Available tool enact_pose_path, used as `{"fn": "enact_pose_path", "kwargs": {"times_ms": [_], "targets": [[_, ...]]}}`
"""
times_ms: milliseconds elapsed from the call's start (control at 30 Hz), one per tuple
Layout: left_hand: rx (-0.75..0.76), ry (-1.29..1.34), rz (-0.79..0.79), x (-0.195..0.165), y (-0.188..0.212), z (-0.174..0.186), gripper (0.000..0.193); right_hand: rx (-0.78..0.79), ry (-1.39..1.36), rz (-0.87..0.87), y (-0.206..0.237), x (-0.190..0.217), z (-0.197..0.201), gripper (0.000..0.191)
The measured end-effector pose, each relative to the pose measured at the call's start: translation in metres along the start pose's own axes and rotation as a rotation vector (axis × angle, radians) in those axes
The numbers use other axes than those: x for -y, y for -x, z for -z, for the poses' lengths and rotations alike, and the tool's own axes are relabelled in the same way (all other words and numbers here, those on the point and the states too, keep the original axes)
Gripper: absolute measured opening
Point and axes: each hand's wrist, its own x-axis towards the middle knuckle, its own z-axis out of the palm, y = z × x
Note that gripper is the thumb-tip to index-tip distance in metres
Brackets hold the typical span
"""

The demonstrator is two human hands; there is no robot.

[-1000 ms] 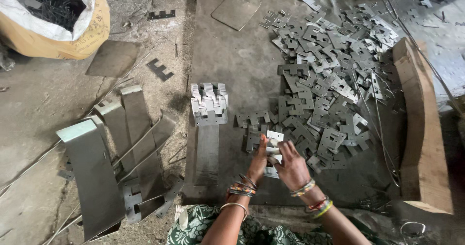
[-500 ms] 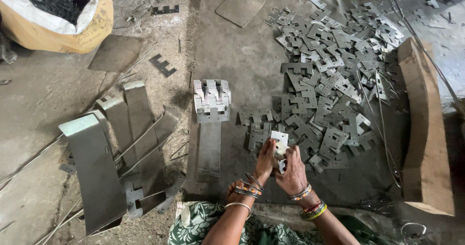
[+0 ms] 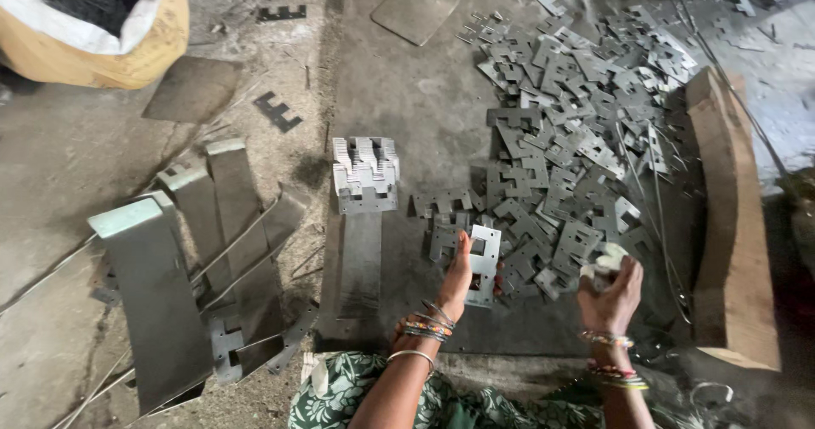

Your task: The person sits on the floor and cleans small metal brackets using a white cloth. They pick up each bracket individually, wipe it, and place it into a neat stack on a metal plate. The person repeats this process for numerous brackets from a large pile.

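Head view, looking down at a grey concrete floor (image 3: 407, 98). At the far left corner stands a yellow-brown sack with a white lining (image 3: 102, 39), holding dark scrap. Below it, a dark flat square sheet (image 3: 191, 89) lies on the floor, and nearer the person a group of long grey bent metal strips (image 3: 161, 293) leans together, some overlapping. A small dark E-shaped metal stamping (image 3: 278, 111) lies alone between the sheet and the centre.

At the centre, a neat stack of grey E-shaped metal stampings (image 3: 366, 174) sits on the far end of a long flat metal plate (image 3: 361, 263). A grey square metal plate (image 3: 415, 9) lies near the far edge.

The left hand (image 3: 457, 276), bangles at the wrist, is closed on a pale grey flat metal stamping with a square cut-out (image 3: 484, 263), thumb and fingers pinching its left edge; the piece is held upright just above the near edge of the heap. To its right spreads a large loose heap of grey notched metal stampings (image 3: 577, 132), overlapping at all angles.

The right hand (image 3: 611, 289), also bangled, is curled shut around a small whitish crumpled wad (image 3: 601, 262), raised over the near right part of the heap. A long brown wooden block (image 3: 734, 225) borders the heap on the right.
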Motion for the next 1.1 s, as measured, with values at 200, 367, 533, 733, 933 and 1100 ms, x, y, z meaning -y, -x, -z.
{"fn": "enact_pose_path", "kwargs": {"times_ms": [200,367,533,733,933,1100], "targets": [[0.200,-0.095,-0.001,0.019,-0.006,-0.009,0.094,0.060,-0.276,0.343,0.008,0.049,-0.023,0.056],[0.115,-0.360,-0.029,0.043,-0.019,0.007,0.090,0.324,-0.025,0.245,0.016,0.084,-0.055,0.054],[0.105,-0.369,-0.327,0.054,-0.038,0.009,0.086,0.403,0.011,0.235,0.028,0.085,-0.060,0.050],[-0.001,-0.499,-0.176,0.045,-0.022,0.001,0.074,0.216,-0.531,-0.234,0.022,0.068,-0.054,0.064],[0.261,-0.448,-0.342,0.058,-0.036,-0.001,0.078,0.122,-0.358,0.147,0.037,0.066,-0.044,0.066],[0.196,-0.405,-0.266,0.055,-0.027,0.004,0.085,0.030,-1.201,-0.469,0.029,0.058,-0.050,0.049]]}}
